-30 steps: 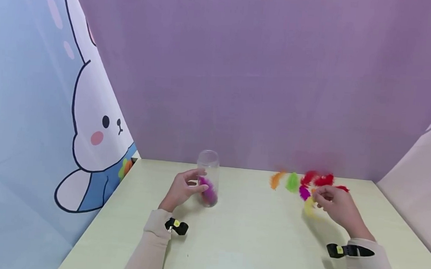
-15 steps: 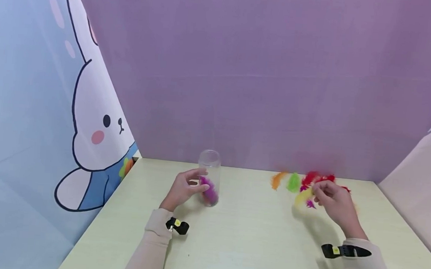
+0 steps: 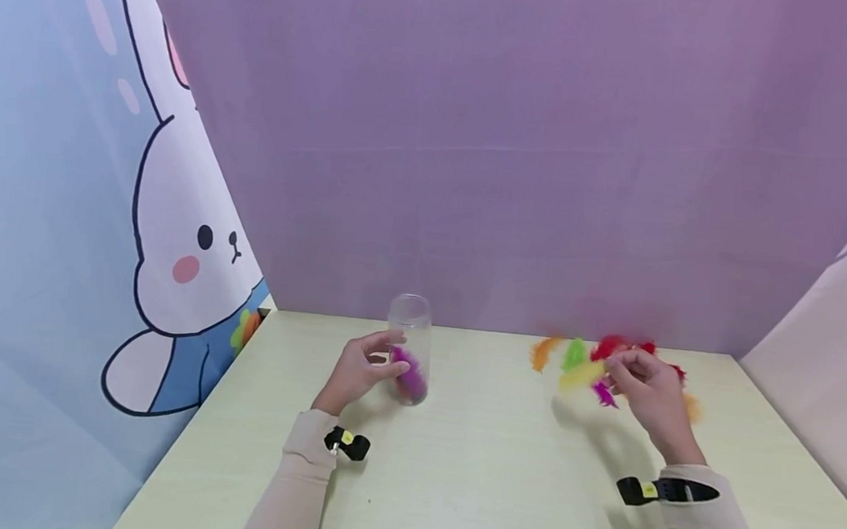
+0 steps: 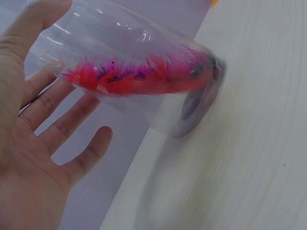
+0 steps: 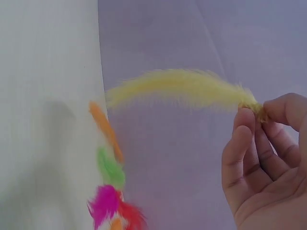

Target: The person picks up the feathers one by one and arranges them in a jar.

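A clear glass (image 3: pixel 419 340) stands upright on the table, tall and cylindrical. Pink and red feathers (image 4: pixel 144 74) lie inside it, near its base. My left hand (image 3: pixel 361 372) holds the glass, thumb on the near side and fingers curving round the other. Between thumb and fingertips, my right hand (image 3: pixel 651 402) pinches a yellow feather (image 5: pixel 177 88) by its quill end. The feather is raised over the table and its tip points left. Behind and below it lie loose feathers: an orange feather (image 3: pixel 544 353), a green feather (image 5: pixel 111 170) and a magenta feather (image 5: pixel 104 203).
Red feathers (image 3: pixel 613 346) lie at the table's back edge, partly behind the right hand. A purple backdrop (image 3: pixel 518 181) rises behind the pale table (image 3: pixel 483 465). At the left hangs a blue cloth with a rabbit print (image 3: pixel 176 223).
My right hand has lifted the yellow feather from among the loose feathers and moved it left, uncovering a magenta and an orange feather. The left hand and the glass have stayed put.
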Action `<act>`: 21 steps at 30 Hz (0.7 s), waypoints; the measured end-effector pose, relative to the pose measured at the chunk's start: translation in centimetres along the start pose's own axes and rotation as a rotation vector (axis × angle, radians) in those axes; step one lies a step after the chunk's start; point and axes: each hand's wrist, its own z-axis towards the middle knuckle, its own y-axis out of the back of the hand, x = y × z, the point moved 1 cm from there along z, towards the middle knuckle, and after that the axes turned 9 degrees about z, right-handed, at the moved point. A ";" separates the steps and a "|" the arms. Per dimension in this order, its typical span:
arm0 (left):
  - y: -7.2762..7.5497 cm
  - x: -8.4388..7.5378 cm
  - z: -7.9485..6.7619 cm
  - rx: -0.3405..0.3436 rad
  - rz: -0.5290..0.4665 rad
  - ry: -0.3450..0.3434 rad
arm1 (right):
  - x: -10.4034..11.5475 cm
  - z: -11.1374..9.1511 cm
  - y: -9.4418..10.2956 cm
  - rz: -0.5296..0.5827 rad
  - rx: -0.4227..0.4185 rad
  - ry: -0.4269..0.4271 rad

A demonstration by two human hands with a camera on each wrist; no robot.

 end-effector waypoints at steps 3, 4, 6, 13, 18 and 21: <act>0.0 0.0 0.0 0.004 0.001 -0.005 | 0.2 0.0 -0.3 0.014 -0.011 -0.027; 0.0 -0.1 0.0 0.006 -0.004 -0.007 | 0.2 0.0 -0.4 0.014 -0.015 -0.036; 0.0 0.0 -0.1 0.004 -0.001 -0.009 | 0.3 0.0 -0.6 0.022 -0.023 -0.045; 0.1 0.1 -0.1 0.009 0.004 -0.031 | 0.5 -0.1 -1.2 0.063 -0.049 -0.047; 0.0 0.1 0.1 0.013 -0.006 -0.027 | 1.1 -0.2 -1.6 0.093 -0.053 -0.048; -0.1 0.1 0.1 0.008 -0.013 -0.024 | 1.7 -0.2 -1.9 0.122 -0.043 -0.045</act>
